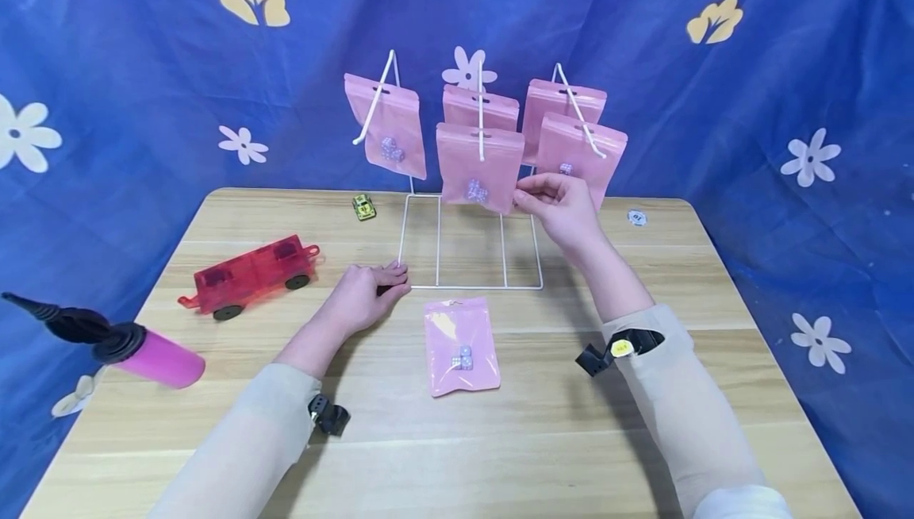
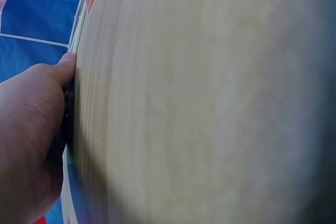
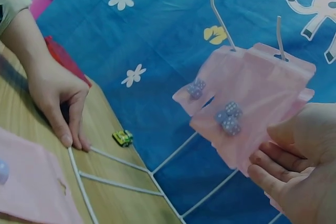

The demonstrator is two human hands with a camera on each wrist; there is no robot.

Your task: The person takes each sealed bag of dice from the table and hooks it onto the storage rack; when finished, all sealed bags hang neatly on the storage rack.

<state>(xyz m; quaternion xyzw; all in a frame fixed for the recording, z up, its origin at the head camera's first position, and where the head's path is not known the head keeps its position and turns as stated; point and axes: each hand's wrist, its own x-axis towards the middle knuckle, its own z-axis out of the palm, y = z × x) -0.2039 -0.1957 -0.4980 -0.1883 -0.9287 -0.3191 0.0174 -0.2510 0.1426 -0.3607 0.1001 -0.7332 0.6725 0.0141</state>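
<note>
A white wire rack (image 1: pixel 471 288) stands on the table, its upper hooks carrying several pink zip bags with speckled dice inside. My left hand (image 1: pixel 367 294) holds the front left corner of the rack's base; in the right wrist view, thumb and fingertips of that left hand (image 3: pixel 59 100) meet at the wire. My right hand (image 1: pixel 564 205) pinches the lower right edge of the front middle pink bag (image 1: pixel 477 158), which hangs on the middle hook. Part of that edge is hidden by the fingers. Another pink bag (image 1: pixel 444 336) with dice lies flat before the rack.
To the left are a red toy wagon (image 1: pixel 250 275) and a pink hand pump (image 1: pixel 160 356) with a black nozzle. A small yellow-green toy car (image 1: pixel 363 206) sits left of the rack. A round chip (image 1: pixel 637 218) lies at the back right. Blue cloth (image 1: pixel 643 106) hangs behind.
</note>
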